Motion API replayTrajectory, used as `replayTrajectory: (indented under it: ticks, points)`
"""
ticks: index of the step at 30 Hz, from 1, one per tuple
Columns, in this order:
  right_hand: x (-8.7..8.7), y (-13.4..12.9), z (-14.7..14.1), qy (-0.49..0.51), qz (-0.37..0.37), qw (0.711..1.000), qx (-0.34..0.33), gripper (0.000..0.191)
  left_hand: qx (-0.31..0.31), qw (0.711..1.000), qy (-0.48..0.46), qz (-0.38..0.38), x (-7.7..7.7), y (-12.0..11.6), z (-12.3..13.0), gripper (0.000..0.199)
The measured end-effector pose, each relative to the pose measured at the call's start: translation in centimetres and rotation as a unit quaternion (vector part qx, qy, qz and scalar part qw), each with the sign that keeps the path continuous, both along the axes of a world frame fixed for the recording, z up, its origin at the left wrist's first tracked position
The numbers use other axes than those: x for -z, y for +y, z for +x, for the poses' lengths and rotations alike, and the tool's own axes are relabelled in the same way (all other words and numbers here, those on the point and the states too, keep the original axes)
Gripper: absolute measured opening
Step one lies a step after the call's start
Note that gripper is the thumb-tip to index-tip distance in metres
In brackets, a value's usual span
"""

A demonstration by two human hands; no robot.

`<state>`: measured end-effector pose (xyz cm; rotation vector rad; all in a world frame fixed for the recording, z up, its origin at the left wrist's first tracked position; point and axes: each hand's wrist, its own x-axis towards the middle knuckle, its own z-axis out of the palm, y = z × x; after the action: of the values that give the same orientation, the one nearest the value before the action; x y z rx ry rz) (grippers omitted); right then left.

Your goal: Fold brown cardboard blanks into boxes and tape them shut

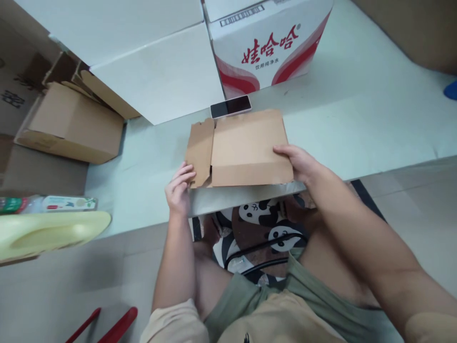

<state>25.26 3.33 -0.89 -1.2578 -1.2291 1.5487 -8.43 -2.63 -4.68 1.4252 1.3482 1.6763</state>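
A flat brown cardboard piece [250, 143] with a folded flap on its left side lies at the front edge of the pale green table. My left hand [179, 187] grips the lower left corner of the flap, fingers on top. At the right edge my right hand [298, 161] holds the cardboard, with one finger or thumb lying on its upper face and the rest hidden at the side or below. Just behind the cardboard's far edge rests a phone-like dark-screened device [231, 106].
White boxes [167, 71] and a red-and-white printed carton [264, 52] stand at the back of the table [374, 119]. Brown boxes [78, 124] are at the left, near a pale yellow object [57, 231] and a bottle [16, 205]. Something blue [452, 90] is far right.
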Motion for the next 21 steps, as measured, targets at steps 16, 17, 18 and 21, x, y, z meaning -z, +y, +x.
replayTrajectory:
  ticks: [16, 17, 18, 21]
  points:
    - [-2.6, -8.2, 12.7, 0.069, 0.075, 0.927, 0.361, 0.013, -0.041, 0.967, -0.249, -0.035, -2.7, -0.4, 1.7, 0.032]
    - [-2.8, -7.8, 13.6, 0.035, 0.106, 0.919, 0.377, 0.015, -0.036, 0.969, -0.241, -0.040, -2.6, -0.5, 1.7, 0.032]
    - [-3.3, -7.0, 14.2, 0.002, 0.133, 0.913, 0.385, 0.015, -0.031, 0.971, -0.233, -0.046, -2.6, -0.5, 1.7, 0.033]
    - [-5.6, -2.8, 14.1, -0.067, 0.150, 0.932, 0.323, 0.010, -0.018, 0.974, -0.219, -0.060, -2.5, -0.4, 1.6, 0.033]
